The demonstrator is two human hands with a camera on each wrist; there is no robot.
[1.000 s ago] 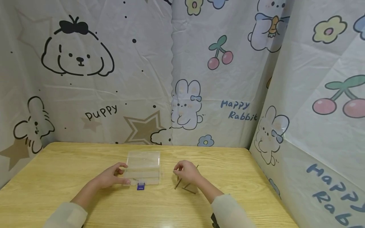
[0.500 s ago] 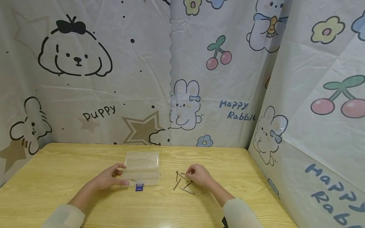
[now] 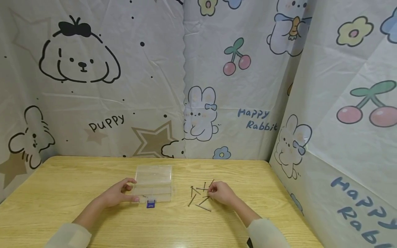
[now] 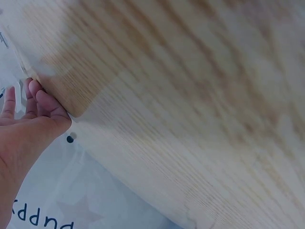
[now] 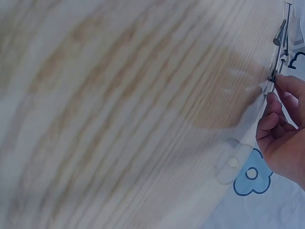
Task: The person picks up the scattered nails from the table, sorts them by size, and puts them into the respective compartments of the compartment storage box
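Note:
A clear plastic box [image 3: 154, 176] with a blue latch [image 3: 150, 204] lies on the wooden table, a small dark piece visible through its front left. My left hand [image 3: 116, 193] holds the box by its left side, thumb at the front corner and fingers farther back. To the right of the box, several nails [image 3: 192, 200] lie scattered. At their right side my right hand [image 3: 224, 193] pinches at a nail with thumb and forefinger. Close up in the right wrist view, those fingertips meet the end of a nail [image 5: 277, 57]; the other fingers are curled.
The wooden table [image 3: 130, 229] has a patterned cloth [image 3: 149, 86] hanging behind it and along its right side. Long pale sleeves [image 3: 69, 236] cover both forearms.
My right hand has moved right across the nails, uncovering several of them. The left hand stays at the box. The whole view has shifted slightly.

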